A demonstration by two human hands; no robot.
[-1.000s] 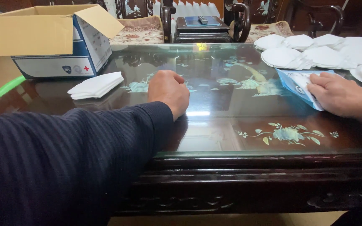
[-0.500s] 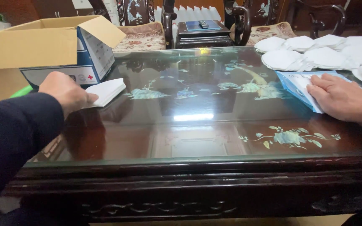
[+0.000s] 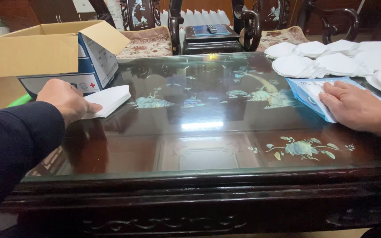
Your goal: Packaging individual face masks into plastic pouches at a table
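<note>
We're at the glass-topped counter (image 3: 208,145) with our left hand (image 3: 65,100) out at ten o'clock, fingers curled down over the near edge of a small stack of white folded masks (image 3: 109,100) — touching it, thumb tucked underneath as far as we can tell, though a real pinch isn't clear from here. The stack lies just in front of the open cardboard box (image 3: 56,55), its flaps up. To lift cleanly, we'd want the thumb sliding under the whole stack and the fingers pressing flat on top, so the pieces don't fan out on the slick glass. Left forearm runs long and low across the counter, wrist slightly bent down.

Over at three o'clock, our right hand (image 3: 353,105) lies flat, fingers spread and pressing on a blue-and-white packet (image 3: 309,90) — holding it still, palm down. Behind it, at one to two o'clock, piles of white masks (image 3: 331,61) sit well apart from the left hand.
</note>
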